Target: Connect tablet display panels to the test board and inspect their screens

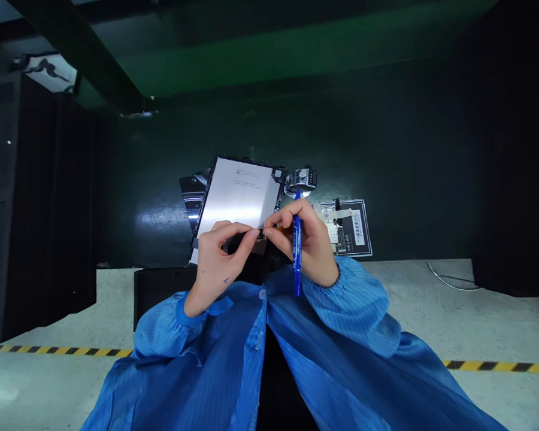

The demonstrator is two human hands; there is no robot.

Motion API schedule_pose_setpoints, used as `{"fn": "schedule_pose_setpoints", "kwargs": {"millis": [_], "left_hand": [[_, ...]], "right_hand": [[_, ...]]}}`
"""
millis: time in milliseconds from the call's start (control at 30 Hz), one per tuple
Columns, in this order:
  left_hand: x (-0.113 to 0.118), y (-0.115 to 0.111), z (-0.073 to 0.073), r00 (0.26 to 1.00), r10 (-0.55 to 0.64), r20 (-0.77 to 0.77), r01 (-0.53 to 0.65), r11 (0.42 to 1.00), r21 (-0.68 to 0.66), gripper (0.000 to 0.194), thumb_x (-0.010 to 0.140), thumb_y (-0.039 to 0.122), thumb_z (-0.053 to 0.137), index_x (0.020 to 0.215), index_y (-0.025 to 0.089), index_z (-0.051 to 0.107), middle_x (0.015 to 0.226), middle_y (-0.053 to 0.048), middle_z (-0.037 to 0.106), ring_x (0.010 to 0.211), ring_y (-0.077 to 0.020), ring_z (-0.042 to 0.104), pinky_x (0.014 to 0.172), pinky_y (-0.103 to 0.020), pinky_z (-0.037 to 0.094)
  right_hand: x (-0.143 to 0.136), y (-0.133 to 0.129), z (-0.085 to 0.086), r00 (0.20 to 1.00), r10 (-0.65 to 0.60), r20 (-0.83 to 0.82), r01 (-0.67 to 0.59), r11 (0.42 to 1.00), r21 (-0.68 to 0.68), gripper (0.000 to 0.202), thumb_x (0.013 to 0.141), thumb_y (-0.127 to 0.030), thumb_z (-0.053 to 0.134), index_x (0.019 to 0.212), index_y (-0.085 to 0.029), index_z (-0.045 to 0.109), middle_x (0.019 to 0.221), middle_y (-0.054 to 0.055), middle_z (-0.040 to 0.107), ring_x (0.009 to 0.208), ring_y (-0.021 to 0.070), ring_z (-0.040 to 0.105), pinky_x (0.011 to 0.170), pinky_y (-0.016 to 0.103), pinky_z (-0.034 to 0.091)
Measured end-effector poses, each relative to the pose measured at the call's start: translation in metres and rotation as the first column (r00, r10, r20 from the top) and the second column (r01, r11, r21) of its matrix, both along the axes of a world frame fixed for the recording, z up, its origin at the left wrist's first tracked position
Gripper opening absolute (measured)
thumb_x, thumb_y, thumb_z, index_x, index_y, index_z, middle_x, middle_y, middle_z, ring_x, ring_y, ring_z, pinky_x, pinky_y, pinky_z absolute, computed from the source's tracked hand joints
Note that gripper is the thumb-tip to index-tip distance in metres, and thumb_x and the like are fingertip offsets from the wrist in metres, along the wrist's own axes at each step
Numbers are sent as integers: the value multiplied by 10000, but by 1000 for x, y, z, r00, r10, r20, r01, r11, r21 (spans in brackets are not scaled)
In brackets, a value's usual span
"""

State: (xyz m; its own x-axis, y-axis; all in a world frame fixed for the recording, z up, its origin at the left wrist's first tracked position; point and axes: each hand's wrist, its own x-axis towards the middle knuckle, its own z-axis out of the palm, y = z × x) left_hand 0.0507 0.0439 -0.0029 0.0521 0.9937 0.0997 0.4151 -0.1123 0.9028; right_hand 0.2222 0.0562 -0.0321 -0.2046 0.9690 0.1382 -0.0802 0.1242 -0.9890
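Note:
A tablet-sized display panel (240, 197) with a silvery back and dark frame lies tilted on the dark bench. Over its near edge my left hand (224, 251) is closed, thumb and forefinger pinched at a small dark piece (261, 233) too small to name. My right hand (312, 242) meets it there, its thumb and forefinger also pinched. A blue marker pen (297, 251) is held in that right hand, upright in view and passing between the fingers. Something orange-brown, partly hidden, shows beneath the right fingers.
Right of the hands lies a circuit board (335, 230) with tape, beside a black labelled plate (357, 227). A shiny metal holder (302, 179) stands behind the marker. A dark glossy plate (193, 197) sticks out left of the panel. Dark cabinets (49, 197) flank the bench.

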Motion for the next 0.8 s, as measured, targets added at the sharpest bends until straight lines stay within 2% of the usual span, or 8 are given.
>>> {"fn": "schedule_pose_setpoints", "kwargs": {"millis": [300, 433, 500, 567, 600, 633, 700, 800], "left_hand": [[-1, 1, 2, 994, -82, -66, 84, 996, 28, 175, 925, 224, 664, 761, 208, 724, 699, 32, 731, 663, -124, 624, 686, -270, 469], [-22, 3, 10, 976, -163, -146, 171, 984, 45, 148, 966, 281, 617, 903, 213, 732, 844, -7, 744, 800, -161, 662, 783, -299, 501], [-41, 0, 13, 962, -44, -270, 62, 996, 57, 195, 991, 328, 575, 1067, 214, 712, 992, -37, 740, 909, -183, 663, 826, -316, 503], [-61, -7, 11, 891, 106, -441, -98, 994, 42, 250, 1004, 376, 542, 1125, 207, 679, 1030, -49, 723, 900, -189, 657, 775, -311, 494], [-69, -12, 9, 839, 141, -525, -156, 988, 16, 261, 1006, 398, 533, 1110, 203, 672, 1000, -48, 717, 857, -188, 653, 731, -307, 480], [-76, -16, 5, 789, 144, -597, -195, 981, -21, 267, 1006, 413, 527, 1084, 199, 666, 954, -43, 710, 809, -187, 646, 692, -306, 461], [-84, -24, -3, 719, 97, -688, -233, 967, -107, 266, 996, 436, 540, 1022, 196, 654, 840, -24, 683, 720, -185, 621, 638, -309, 416], [-84, -33, -14, 706, 40, -707, -264, 941, -210, 299, 961, 489, 590, 864, 207, 619, 705, 10, 628, 620, -171, 565, 575, -304, 339]], "right_hand": [[-4, -1, 2, 990, -14, 141, -11, 985, 173, 306, 948, -187, 624, 819, -248, 352, 860, -37, 660, 679, 97, 623, 626, 239, 469], [-2, -4, 2, 981, -53, 185, 11, 976, 219, 281, 951, -162, 619, 855, -257, 373, 867, -43, 671, 662, 106, 619, 626, 255, 486], [3, -10, 5, 951, -153, 269, 71, 953, 294, 235, 945, -208, 666, 935, -265, 438, 970, -5, 704, 799, 157, 668, 727, 321, 526], [9, -19, 7, 872, -326, 365, 141, 881, 452, 248, 920, -297, 730, 989, -272, 493, 1047, 31, 710, 940, 219, 667, 837, 402, 519], [10, -25, 7, 830, -389, 400, 133, 834, 535, 243, 916, -338, 740, 967, -273, 512, 1013, 27, 709, 929, 224, 655, 850, 412, 506], [11, -32, 5, 800, -412, 437, 85, 797, 597, 233, 924, -373, 731, 918, -270, 522, 937, 14, 702, 869, 212, 639, 832, 401, 497], [7, -46, -3, 771, -356, 527, -88, 760, 643, 247, 963, -397, 679, 831, -253, 527, 765, -9, 654, 719, 174, 574, 758, 356, 480], [-1, -60, -23, 704, -229, 672, -304, 759, 576, 165, 988, -303, 646, 860, -221, 583, 774, 11, 678, 726, 165, 563, 774, 338, 471]]}}
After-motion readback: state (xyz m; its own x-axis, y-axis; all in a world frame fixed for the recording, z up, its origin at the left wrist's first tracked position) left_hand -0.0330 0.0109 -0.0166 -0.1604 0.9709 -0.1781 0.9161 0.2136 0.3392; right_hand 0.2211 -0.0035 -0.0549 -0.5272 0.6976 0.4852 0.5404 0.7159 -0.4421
